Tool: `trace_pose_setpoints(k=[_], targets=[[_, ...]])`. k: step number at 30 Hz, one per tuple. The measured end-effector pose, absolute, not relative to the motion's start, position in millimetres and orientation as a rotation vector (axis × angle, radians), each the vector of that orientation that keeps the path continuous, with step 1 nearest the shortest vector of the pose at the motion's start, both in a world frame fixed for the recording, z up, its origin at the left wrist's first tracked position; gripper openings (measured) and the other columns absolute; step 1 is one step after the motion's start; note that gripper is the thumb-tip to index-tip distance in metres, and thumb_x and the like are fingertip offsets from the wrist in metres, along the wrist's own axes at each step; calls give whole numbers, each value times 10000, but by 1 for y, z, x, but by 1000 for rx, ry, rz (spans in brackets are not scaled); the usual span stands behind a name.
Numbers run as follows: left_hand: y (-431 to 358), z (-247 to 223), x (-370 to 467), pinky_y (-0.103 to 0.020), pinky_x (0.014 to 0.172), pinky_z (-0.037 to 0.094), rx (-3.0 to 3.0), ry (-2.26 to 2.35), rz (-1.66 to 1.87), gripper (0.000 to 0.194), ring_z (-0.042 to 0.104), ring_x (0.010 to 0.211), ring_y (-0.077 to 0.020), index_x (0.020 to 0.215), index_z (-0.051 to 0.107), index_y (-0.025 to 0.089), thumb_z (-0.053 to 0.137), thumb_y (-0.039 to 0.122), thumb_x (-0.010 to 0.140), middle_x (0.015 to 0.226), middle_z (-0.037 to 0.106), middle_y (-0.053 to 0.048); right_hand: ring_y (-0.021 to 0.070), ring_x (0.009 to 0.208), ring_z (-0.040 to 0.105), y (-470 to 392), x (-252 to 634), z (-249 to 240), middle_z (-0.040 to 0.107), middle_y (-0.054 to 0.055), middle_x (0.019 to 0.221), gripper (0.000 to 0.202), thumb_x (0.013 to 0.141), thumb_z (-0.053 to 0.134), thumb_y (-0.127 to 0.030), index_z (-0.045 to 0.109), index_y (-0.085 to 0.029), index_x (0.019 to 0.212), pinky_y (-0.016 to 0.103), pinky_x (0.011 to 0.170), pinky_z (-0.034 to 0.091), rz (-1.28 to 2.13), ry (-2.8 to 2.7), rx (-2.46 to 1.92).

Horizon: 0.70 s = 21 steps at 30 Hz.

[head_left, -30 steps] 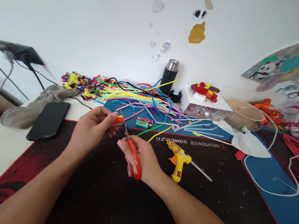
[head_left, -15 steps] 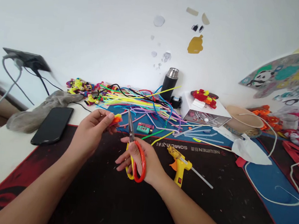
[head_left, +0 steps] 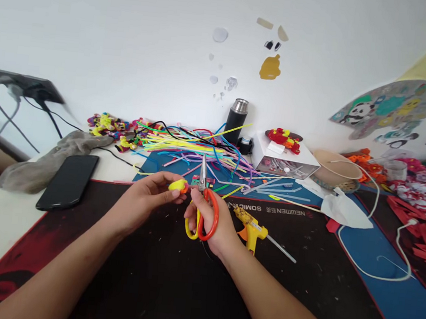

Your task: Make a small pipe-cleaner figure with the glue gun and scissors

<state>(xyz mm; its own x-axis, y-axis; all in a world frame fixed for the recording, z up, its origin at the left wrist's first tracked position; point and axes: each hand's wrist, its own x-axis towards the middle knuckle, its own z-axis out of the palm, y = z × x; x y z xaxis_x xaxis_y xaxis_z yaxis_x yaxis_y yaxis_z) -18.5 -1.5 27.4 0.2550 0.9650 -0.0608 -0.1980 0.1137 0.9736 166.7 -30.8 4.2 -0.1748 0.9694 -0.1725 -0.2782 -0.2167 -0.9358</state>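
Between thumb and fingers, my left hand [head_left: 151, 198] pinches a small fuzzy yellow and orange-red piece [head_left: 178, 187], which looks made of pipe cleaner. My right hand [head_left: 217, 221] grips a pair of scissors [head_left: 209, 215] with one red and one yellow handle loop. Their blades point up and away and look closed. Right thumb and fingertips come close to the fuzzy piece; I cannot tell if they touch it. A yellow hot glue gun [head_left: 254, 230] lies just right of my right hand, a clear glue stick poking out of its back.
A pile of colourful pipe cleaners [head_left: 191, 144] lies along the wall, before a black thermos [head_left: 237, 121]. At left is a black phone [head_left: 68, 182]. To the right stand a white box [head_left: 289, 155] and a beige bowl [head_left: 335, 170]; a white cable [head_left: 372, 275] loops across the mat.
My hands have come closer together. The fuzzy piece has turned to show more yellow and moved right. The scissors now stand more upright, slightly further right. The view has shifted a little.
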Motion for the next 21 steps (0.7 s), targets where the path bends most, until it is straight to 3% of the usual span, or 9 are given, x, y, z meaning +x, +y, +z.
trace_pose_setpoints(k=[5,13,21], targets=[[-4,24,-12,-377,893,614,1245,872,962,360,733,929,-237,1017,809,213,965,418,766,1009,801,-65,91,403,525,-29,167,1,653,-15,613,572,886,740,-746,634,-186,842,205,398,368,1602,-957,-1002],[-4,20,-13,-367,859,611,1343,861,947,313,740,884,-230,1041,795,201,909,414,842,976,807,-70,97,427,554,-30,165,-3,665,-21,636,539,873,788,-706,666,-182,874,200,409,397,1669,-942,-976],[-5,22,-13,-360,814,613,1312,873,944,322,744,851,-229,1016,799,203,918,437,831,939,805,-67,88,417,541,-29,165,-2,635,-16,605,594,858,774,-737,635,-175,724,207,412,374,1712,-912,-965]])
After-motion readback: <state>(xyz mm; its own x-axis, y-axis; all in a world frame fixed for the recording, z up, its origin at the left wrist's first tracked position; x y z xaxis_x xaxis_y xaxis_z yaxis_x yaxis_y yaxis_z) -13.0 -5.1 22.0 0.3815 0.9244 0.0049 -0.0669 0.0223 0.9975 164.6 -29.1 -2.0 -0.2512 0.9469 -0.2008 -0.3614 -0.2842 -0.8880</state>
